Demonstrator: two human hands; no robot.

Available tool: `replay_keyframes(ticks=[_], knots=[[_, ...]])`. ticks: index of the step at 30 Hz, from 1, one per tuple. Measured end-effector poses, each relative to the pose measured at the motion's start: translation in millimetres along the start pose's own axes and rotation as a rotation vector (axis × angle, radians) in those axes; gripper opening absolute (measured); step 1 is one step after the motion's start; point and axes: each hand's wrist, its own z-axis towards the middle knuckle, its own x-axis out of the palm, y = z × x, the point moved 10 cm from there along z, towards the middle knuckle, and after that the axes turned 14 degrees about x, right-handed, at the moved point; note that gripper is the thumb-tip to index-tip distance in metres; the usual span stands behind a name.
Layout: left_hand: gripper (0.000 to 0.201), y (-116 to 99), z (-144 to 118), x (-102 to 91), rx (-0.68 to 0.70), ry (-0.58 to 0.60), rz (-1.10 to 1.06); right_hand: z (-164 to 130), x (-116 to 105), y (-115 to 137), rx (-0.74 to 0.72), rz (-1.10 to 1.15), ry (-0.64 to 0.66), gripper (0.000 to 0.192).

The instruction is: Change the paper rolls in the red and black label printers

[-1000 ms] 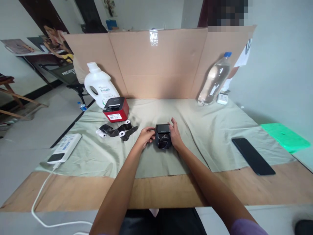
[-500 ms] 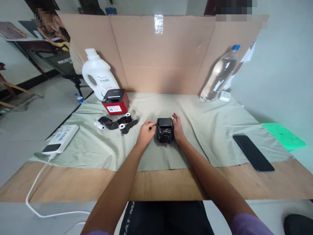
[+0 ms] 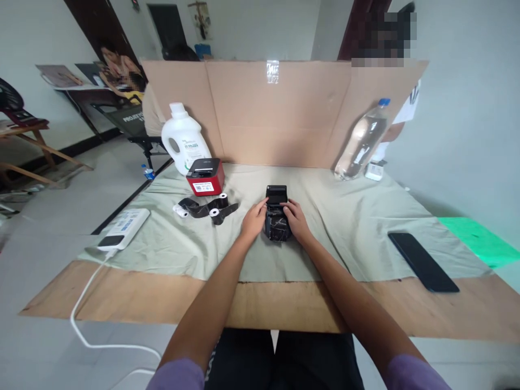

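A small black printer [image 3: 278, 225] stands on the cloth in front of me, its lid [image 3: 277, 194] raised at the back. Wrinkled, shiny black paper covers its front. My left hand [image 3: 255, 219] grips the printer's left side, a fingertip by the lid hinge. On the opposite side, my right hand [image 3: 296, 219] is closed around the edge, with fingers reaching over the opening. The inside of the printer is partly hidden by those fingers.
To the left are a red-and-black printer [image 3: 206, 179], black paper rolls [image 3: 214, 215], a white jug [image 3: 187, 142] and a white corded device [image 3: 125, 230]. A phone [image 3: 422, 261] and a clear bottle [image 3: 361, 142] are at the right. A cardboard panel [image 3: 280, 116] stands behind.
The black printer's lid has swung up and back from its lowered position. Both hands have shifted to the sides near the hinge. My view has tilted up a little.
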Motion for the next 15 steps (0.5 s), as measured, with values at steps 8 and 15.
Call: replay_keyframes(ticks=[8, 15], knots=[[0.036, 2, -4, -4.6, 0.049, -0.1, -0.148, 35, 17, 28, 0.061, -0.879, 0.289, 0.028], [0.037, 3, -3, -5.0, 0.042, -0.098, -0.138, 49, 32, 54, 0.103, -1.139, 0.339, 0.032]])
